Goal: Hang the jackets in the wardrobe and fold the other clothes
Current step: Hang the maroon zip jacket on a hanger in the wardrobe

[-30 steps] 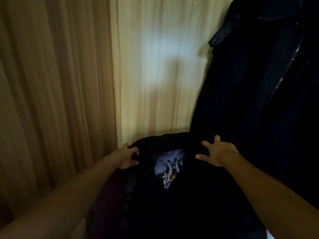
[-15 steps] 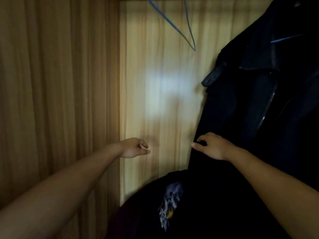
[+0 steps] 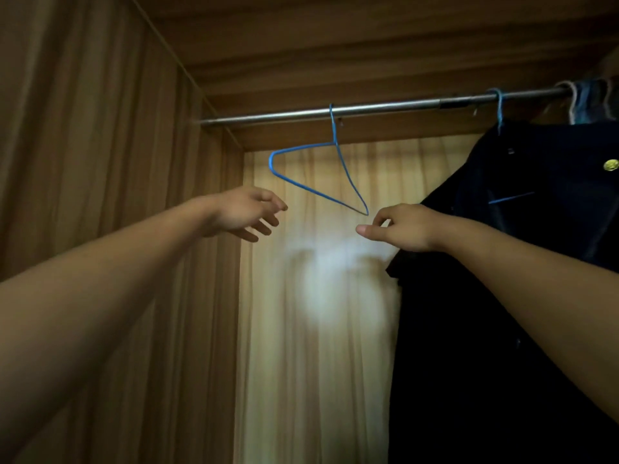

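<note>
An empty blue wire hanger hangs tilted from the metal rail inside the wooden wardrobe. My left hand is raised with fingers spread, just left of and below the hanger's left corner, holding nothing. My right hand has its fingers loosely curled and its thumb out, right beside the hanger's lower right tip; I cannot tell whether it touches the wire. A dark jacket with a gold button hangs on another blue hanger at the right, behind my right forearm.
The wardrobe's left side wall and top panel close in the space. Several more hangers bunch at the rail's far right. A lit back panel shows between my arms.
Both hands let go of the dark garment low in the wardrobe and rose to the blue hanger. The view tilted up, bringing the rail into sight.
</note>
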Demonstrator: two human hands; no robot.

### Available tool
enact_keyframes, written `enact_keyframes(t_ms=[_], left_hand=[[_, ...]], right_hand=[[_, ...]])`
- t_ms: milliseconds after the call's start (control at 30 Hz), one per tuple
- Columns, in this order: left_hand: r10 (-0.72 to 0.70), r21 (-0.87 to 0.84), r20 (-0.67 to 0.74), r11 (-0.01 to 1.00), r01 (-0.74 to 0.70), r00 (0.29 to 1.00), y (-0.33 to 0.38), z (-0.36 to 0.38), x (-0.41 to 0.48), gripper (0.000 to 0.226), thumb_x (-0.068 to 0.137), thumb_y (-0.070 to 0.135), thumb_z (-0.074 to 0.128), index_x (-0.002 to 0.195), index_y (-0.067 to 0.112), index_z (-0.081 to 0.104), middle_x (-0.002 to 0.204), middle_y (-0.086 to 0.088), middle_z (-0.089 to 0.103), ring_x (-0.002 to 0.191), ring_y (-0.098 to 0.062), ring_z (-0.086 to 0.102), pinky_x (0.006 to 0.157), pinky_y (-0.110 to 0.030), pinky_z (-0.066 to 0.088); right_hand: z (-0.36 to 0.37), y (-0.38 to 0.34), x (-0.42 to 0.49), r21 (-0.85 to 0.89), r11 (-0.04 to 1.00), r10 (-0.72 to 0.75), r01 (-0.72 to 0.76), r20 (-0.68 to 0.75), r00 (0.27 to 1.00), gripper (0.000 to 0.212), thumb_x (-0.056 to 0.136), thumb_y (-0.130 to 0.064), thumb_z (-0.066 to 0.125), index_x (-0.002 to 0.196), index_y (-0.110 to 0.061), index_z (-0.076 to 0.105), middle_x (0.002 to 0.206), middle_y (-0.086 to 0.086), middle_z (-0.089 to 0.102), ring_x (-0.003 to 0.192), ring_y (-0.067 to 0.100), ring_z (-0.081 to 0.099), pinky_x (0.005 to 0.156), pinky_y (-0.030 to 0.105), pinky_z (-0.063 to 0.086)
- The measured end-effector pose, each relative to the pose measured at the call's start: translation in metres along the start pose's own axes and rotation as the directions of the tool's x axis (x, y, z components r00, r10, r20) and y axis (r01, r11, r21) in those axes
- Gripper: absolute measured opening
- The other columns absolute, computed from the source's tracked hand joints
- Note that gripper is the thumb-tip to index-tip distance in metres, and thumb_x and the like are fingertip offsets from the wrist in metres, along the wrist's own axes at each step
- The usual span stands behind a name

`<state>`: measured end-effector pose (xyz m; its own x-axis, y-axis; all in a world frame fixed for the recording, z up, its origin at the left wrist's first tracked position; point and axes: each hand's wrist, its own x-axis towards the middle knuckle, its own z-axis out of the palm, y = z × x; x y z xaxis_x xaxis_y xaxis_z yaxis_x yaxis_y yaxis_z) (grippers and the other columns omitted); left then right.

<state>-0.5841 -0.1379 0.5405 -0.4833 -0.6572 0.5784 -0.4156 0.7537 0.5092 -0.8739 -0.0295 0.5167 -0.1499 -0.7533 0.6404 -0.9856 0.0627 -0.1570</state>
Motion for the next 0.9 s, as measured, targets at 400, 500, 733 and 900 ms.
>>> enact_keyframes(t_ms=[400, 500, 733, 900], left_hand=[[-0.101, -0.402, 0.126, 0.904, 0.144, 0.987, 0.092, -0.026, -0.015, 0.049, 0.096, 0.053, 0.058, 0.117, 0.009, 0.061, 0.111, -0.011, 0.065, 0.095, -0.024, 0.071, 0.063, -0.034, 0.062], [-0.088, -0.398, 0.026, 0.913, 0.091, 0.996, 0.098, -0.014, -0.014, 0.009, 0.102, 0.021, 0.055, 0.104, 0.014, 0.06, 0.092, -0.002, 0.061, 0.081, -0.014, 0.067, 0.048, -0.019, 0.052], [0.002, -0.408, -0.203, 0.909, -0.086, 0.979, 0.103, -0.002, -0.011, 0.011, 0.102, 0.014, 0.048, 0.104, 0.013, 0.059, 0.072, 0.0, 0.049, 0.062, -0.012, 0.05, 0.042, -0.021, 0.043], [-0.001, -0.414, -0.281, 0.903, -0.12, 0.96, 0.086, 0.005, -0.023, 0.008, 0.101, 0.017, 0.051, 0.099, 0.017, 0.058, 0.072, 0.001, 0.05, 0.059, -0.012, 0.05, 0.042, -0.022, 0.043]], right_hand=[[-0.021, -0.027, 0.009, 0.232, 0.973, -0.01, 0.006, 0.019, 1.0, 0.063, 0.089, -0.077, 0.05, 0.116, -0.021, 0.062, 0.097, -0.003, 0.059, 0.091, 0.022, 0.062, 0.073, 0.034, 0.054], [-0.019, -0.026, 0.007, 0.33, 0.944, 0.009, -0.012, 0.01, 1.0, 0.063, 0.087, -0.078, 0.051, 0.114, -0.022, 0.063, 0.103, 0.008, 0.065, 0.087, 0.023, 0.065, 0.074, 0.034, 0.055], [-0.021, -0.015, 0.003, 0.32, 0.947, 0.026, 0.009, -0.104, 0.994, 0.063, 0.084, -0.083, 0.048, 0.114, -0.029, 0.062, 0.101, -0.002, 0.062, 0.091, 0.021, 0.066, 0.065, 0.031, 0.052], [-0.02, -0.003, -0.008, 0.306, 0.952, 0.023, 0.027, -0.159, 0.987, 0.069, 0.085, -0.084, 0.044, 0.12, -0.027, 0.062, 0.11, -0.001, 0.064, 0.092, 0.02, 0.062, 0.071, 0.031, 0.051]])
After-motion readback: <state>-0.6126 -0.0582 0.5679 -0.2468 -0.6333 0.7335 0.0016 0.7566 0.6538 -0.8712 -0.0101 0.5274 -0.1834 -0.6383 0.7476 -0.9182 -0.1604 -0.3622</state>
